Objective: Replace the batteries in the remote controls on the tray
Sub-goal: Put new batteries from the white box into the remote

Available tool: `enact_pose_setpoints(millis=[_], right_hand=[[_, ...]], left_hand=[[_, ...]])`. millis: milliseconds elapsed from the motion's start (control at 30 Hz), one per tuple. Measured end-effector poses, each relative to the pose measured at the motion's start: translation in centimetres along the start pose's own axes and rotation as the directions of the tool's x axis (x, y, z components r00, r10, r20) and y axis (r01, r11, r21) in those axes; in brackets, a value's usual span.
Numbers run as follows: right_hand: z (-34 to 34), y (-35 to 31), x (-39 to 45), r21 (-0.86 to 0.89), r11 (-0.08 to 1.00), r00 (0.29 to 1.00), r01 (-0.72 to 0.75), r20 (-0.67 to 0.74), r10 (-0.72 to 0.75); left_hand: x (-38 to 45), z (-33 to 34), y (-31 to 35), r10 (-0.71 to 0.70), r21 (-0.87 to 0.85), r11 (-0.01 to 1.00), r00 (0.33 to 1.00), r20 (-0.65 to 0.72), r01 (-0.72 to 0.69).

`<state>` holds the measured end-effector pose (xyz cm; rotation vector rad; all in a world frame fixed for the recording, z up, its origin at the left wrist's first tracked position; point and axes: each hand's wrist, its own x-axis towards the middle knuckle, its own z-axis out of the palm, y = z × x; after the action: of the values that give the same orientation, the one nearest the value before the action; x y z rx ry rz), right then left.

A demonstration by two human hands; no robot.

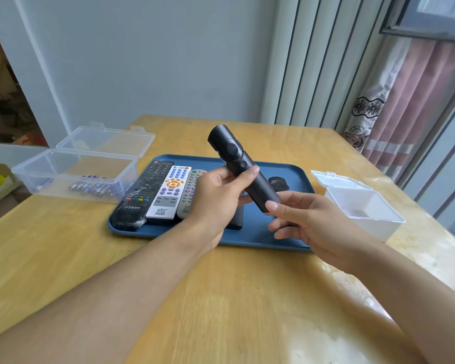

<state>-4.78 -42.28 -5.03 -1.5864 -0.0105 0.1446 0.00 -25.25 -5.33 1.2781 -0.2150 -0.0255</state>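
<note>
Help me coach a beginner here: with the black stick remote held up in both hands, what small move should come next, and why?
Probably slide off its battery cover. The left hand grips the black remote mid-body and the right hand pinches its lower end, above the blue tray. The remote looks closed, and the batteries wait in the clear box.

— What's the room like from where I'm sitting?

— A wooden table (221, 298) in pale, glossy yellow fills the space in front of me, catching a sheen of daylight on its right side.

— And behind it?

— A plain light grey-blue wall (147, 56). To its right hang white vertical blinds (323, 64), then a pink curtain (415, 101) with a dark floral lace edge.

— Where does the light come from?

— From the window (447, 158) on my far right, with a dark frame at the top corner. On my left, an opening (5, 95) shows a dim, cluttered space beyond.
</note>
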Motion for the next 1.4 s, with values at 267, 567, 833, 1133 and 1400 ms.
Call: enact_pose_setpoints(millis=[267,567,833,1133,1400], right_hand=[[-0.3,-0.7,-0.2,0.12,0.99,0.992,-0.071,0.108,0.058],[-0.1,-0.5,-0.2,0.128,0.992,0.998,-0.022,0.056,0.015],[0.0,-1.0,-0.1,0.234,0.947,0.932,0.219,-0.337,-0.132],[-0.6,-0.4,-0.5,-0.848,0.472,0.664,0.241,-0.211,-0.718],[0.2,0.7,0.4,-0.958,0.033,0.697,0.286,0.184,-0.693]], left_hand=[[0.6,-0.8,0.7,0.092,-0.027,0.995,0.987,-0.135,-0.097],[0.6,-0.8,0.8,0.066,-0.074,0.994,0.99,-0.128,-0.076],[1.4,-1.4,0.6,0.168,0.168,0.977,0.962,-0.216,-0.133],[0.9,-2.6,-0.9,0.098,0.963,0.009,0.958,0.269,-0.271],[0.8,-2.8,-0.8,-0.033,0.968,-0.029,0.968,0.25,-0.251]])
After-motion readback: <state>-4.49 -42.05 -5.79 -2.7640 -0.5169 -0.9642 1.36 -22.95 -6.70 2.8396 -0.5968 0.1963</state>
